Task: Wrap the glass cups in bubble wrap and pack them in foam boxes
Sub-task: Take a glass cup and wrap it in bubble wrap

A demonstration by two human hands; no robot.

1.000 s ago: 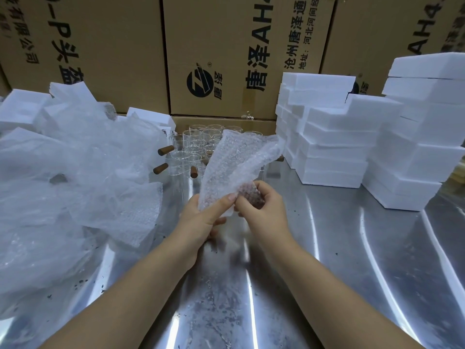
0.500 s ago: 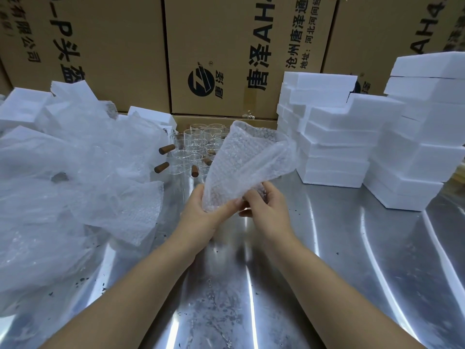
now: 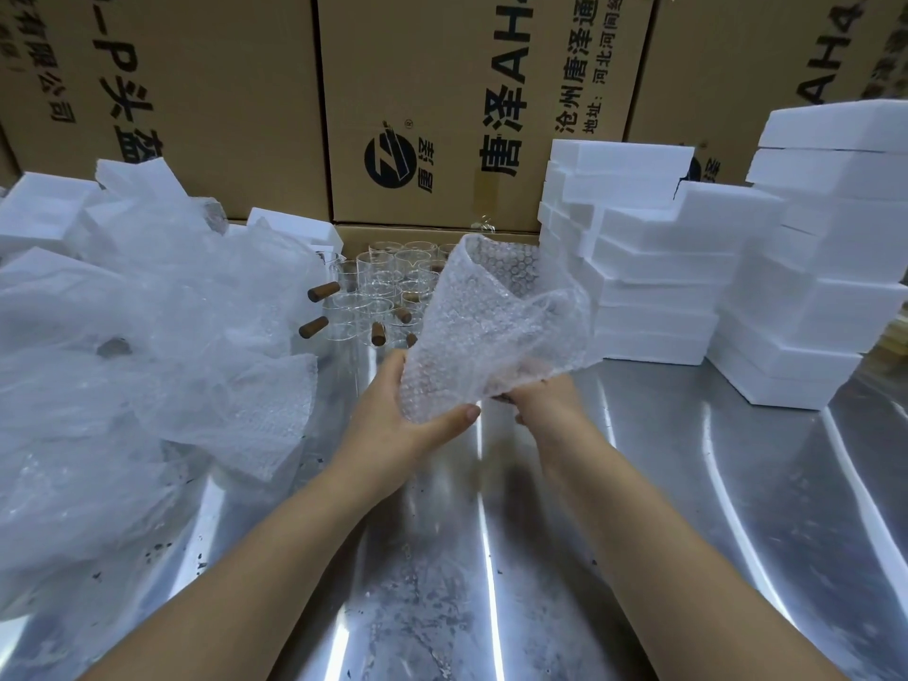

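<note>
Steel bench [image 3: 688, 484]: left hand [image 3: 393, 415] and right hand [image 3: 550, 405] pinch a raised clear bubble-wrap sheet [image 3: 491, 326], apparently readying it; next likely needs 1 of the clear glass cups [image 3: 378, 282] clustered far centre, white foam boxes [image 3: 653, 267] far right.

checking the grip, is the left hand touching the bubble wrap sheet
Touching: head view shows the left hand with its thumb pressed across the bubble wrap sheet.

Crumpled bubble wrap [image 3: 491, 331] before upright glass cups [image 3: 378, 287], beside foam boxes [image 3: 658, 267]
</note>
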